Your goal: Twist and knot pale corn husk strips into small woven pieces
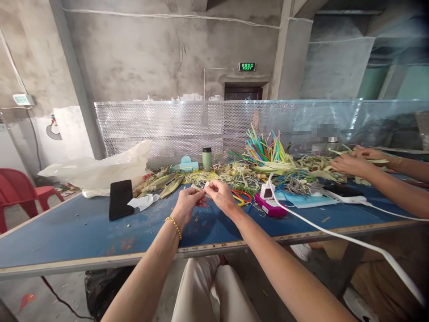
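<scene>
Above the blue table (87, 237), my two hands meet close together. My left hand (187, 205), below a gold bead bracelet (174, 227), is closed with its fingertips pinching a pale husk strip (197, 188). Against it, my right hand (219, 197) is closed in a pinch at the strip's end, where a small whitish bit shows between thumb and finger. The fingers cover much of the strip. Behind my hands lie dried corn husks (172, 184). Red and yellow handled scissors or pliers (241, 197) rest partly hidden beside my right hand.
A black phone (120, 200) and crumpled white paper (144, 202) lie left. A green bottle (207, 159) stands behind. Right are colored pipe-cleaner-like stems (264, 147), a magenta box (270, 206), a white cable (318, 230) and a co-worker's hands (355, 162) holding husk.
</scene>
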Tool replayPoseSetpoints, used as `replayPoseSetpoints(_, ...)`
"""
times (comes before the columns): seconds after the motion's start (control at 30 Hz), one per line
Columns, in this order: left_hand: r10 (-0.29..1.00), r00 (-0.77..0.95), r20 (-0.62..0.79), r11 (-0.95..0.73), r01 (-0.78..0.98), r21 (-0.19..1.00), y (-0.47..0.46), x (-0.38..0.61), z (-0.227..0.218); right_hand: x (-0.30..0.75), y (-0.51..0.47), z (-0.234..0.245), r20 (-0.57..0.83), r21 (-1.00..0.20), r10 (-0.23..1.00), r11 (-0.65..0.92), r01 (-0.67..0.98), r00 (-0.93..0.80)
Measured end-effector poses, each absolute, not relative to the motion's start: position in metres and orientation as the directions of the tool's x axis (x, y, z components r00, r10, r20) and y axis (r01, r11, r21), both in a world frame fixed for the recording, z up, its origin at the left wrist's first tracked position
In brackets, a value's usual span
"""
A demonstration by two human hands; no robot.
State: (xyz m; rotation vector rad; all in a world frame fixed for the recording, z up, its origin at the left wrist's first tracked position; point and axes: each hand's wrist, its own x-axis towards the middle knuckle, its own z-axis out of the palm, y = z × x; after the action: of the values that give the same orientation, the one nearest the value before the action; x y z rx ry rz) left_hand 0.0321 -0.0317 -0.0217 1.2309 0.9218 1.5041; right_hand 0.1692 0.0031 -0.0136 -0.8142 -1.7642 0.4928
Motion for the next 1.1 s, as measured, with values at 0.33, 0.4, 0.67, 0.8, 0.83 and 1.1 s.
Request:
replayPoseSetpoints(0.33, 0.959, -0.070, 0.274, -0.281, -0.103, 0.954, -0.034, 0.034, -0.021, 0.171, 0.006, -0.013, 0.625, -0.658, 0.737, 0.675, 0.335, -0.257)
replayPoseSetpoints(0.4, 0.959, -0.072, 0.276, -0.280, -0.054, 0.959, -0.035, 0.035, -0.022, 0.171, 0.007, -0.013, 0.629, -0.637, 0.722, 0.691, 0.341, -0.288)
replayPoseSetpoints(0.67, 0.961, 0.082, 0.262, -0.255, -0.091, 0.963, -0.038, 0.032, -0.022, 0.171, 0.008, -0.014, 0.620, -0.681, 0.717, 0.694, 0.234, -0.319)
replayPoseSetpoints(0.8, 0.988, 0.094, 0.126, -0.100, -0.241, 0.965, -0.041, 0.031, -0.016, 0.172, 0.008, -0.013, 0.570, -0.776, 0.774, 0.618, 0.128, -0.275)
replayPoseSetpoints(0.83, 0.991, 0.095, 0.095, -0.067, -0.268, 0.961, -0.041, 0.031, -0.015, 0.172, 0.007, -0.013, 0.562, -0.792, 0.789, 0.600, 0.112, -0.248)
replayPoseSetpoints(1.1, 0.976, -0.061, 0.207, -0.215, -0.189, 0.958, -0.038, 0.031, -0.020, 0.166, 0.005, -0.014, 0.505, -0.862, 0.842, 0.503, -0.062, -0.190)
